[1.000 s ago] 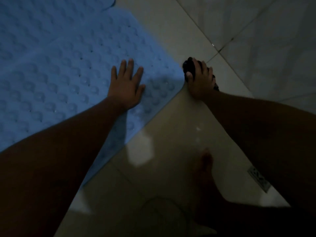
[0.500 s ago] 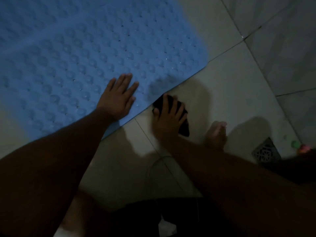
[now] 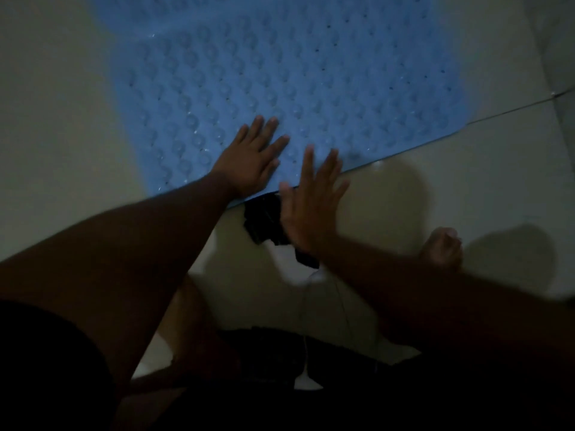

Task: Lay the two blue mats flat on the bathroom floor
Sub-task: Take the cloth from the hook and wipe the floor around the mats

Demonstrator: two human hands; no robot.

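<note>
Left hand [image 3: 253, 161] flat on blue mat [image 3: 326, 73], right hand [image 3: 311, 209] spread

The person is wearing dark clothing, black or close to it in this dim light. At the lower left of the frame some dark cloth [image 3: 46, 368], seemingly a short sleeve, is covering the upper arm. Below it the left forearm [image 3: 140, 253] is showing bare down to the left hand [image 3: 252, 164]. The right forearm [image 3: 435, 293] and the blurred right hand [image 3: 311, 209] are showing bare as well. Across the bottom centre a dark garment [image 3: 280, 393], perhaps shorts, is showing a rough, frayed-looking edge. A thin pale cable [image 3: 305, 353] is hanging over it, ending in a small white piece. A bare leg [image 3: 189, 309] is showing at lower centre-left, and a bare foot [image 3: 441, 247] at right.
</note>
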